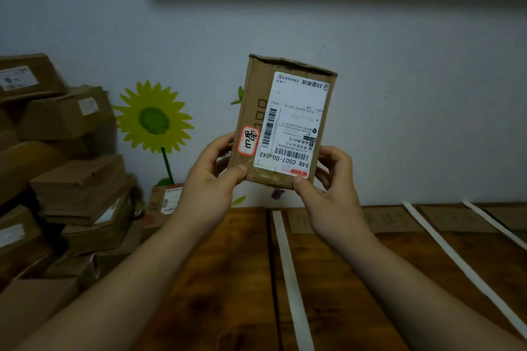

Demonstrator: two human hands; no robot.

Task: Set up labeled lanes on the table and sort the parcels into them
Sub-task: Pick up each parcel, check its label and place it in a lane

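Two hands, left hand (211, 177) and right hand (330, 188), gripped a parcel (285, 122) upright above the table (228, 279). Its label (296, 125) faced the person (likely for reading its lane).

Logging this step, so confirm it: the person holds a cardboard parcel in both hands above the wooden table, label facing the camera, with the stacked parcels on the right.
Wrong side: the head view shows the stacked parcels on the left. The rest holds: left hand and right hand grip the cardboard parcel above the wooden table, label facing the camera.
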